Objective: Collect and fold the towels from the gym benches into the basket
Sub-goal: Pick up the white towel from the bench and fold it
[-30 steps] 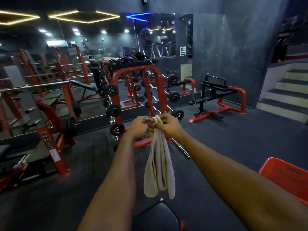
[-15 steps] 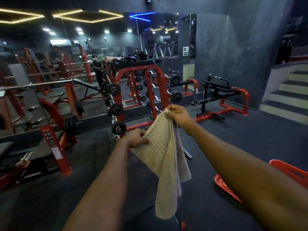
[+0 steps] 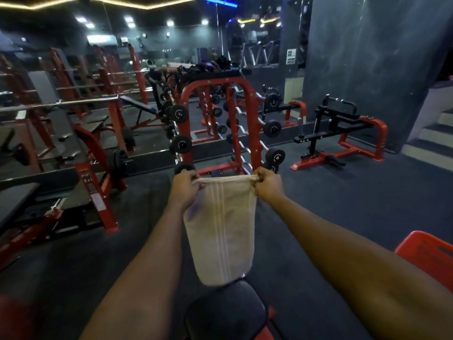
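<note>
Far left: red-framed benches (image 3: 29,200) and a loaded barbell (image 3: 58,104) are standing against the mirrored wall, reflections doubling the equipment behind them. Left of centre: your left hand (image 3: 185,186) is reaching forward at arm's length, fingers curled tight and pinching the top left corner of the towel (image 3: 220,229). Centre: the towel, beige with pale stripes running down its length, is hanging straight from a taut upper edge stretched between your two hands; a faint purplish mark is showing near its upper left part. Its lower hem is hanging just above, or perhaps brushing, the black padded seat (image 3: 225,312) at the bottom of the view; contact cannot be told. Behind the towel, a red dumbbell rack (image 3: 252,114) is standing on the dark floor (image 3: 343,204). Right of centre: your right hand (image 3: 267,184) is closing its fingers around the bunched top right corner of the towel, level with the left hand. Right: a black-and-red machine (image 3: 343,136) is sitting near the grey wall, with steps (image 3: 434,136) beyond it. Far right: the red basket (image 3: 426,253) is resting low at the frame edge, partly cut off, well apart from the towel.
</note>
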`<state>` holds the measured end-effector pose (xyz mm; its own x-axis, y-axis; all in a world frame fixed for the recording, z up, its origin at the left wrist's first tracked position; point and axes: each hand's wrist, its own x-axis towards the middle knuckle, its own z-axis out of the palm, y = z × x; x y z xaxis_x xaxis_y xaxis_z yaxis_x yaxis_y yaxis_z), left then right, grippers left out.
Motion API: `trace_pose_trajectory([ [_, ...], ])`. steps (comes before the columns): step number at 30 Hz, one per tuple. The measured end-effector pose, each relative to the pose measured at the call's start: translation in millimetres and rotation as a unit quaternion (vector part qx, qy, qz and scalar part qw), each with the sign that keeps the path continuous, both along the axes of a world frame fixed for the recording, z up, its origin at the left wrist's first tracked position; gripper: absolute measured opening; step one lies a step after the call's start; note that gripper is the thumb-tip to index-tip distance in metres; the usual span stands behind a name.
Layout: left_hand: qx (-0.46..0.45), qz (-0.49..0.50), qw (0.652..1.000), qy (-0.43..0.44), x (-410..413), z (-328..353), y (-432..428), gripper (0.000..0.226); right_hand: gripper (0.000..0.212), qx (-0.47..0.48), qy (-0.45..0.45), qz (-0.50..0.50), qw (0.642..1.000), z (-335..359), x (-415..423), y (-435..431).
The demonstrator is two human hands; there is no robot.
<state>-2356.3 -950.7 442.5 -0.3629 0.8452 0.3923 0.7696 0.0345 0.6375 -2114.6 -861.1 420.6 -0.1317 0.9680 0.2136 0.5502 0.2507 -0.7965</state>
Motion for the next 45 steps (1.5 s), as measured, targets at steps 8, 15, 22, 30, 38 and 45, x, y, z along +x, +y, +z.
trace_pose_trajectory([
  [8, -0.150, -0.006, 0.988, -0.022, 4, -82, -61, 0.012, 0.021, -0.090, -0.058, 0.080, 0.991, -81, 11, -40],
  [15, -0.331, -0.014, 0.940, -0.078, 43, -209, -131, 0.017, 0.018, -0.232, -0.160, 0.153, 0.947, -189, 42, -91],
  [22, -0.368, 0.029, 0.920, -0.130, 49, -328, -152, 0.010, 0.030, -0.284, -0.181, 0.153, 0.929, -296, 38, -107],
  [30, -0.305, 0.066, 0.943, -0.118, -11, -430, -50, 0.017, 0.016, -0.269, -0.087, 0.095, 0.955, -396, -27, -31],
  [38, -0.464, 0.207, 0.816, -0.277, -1, -512, -54, 0.073, 0.069, -0.416, -0.170, -0.057, 0.892, -488, -53, -56],
  [45, -0.387, 0.136, 0.884, -0.225, 19, -443, -27, 0.049, 0.041, -0.486, -0.051, -0.052, 0.871, -431, -33, -29],
])
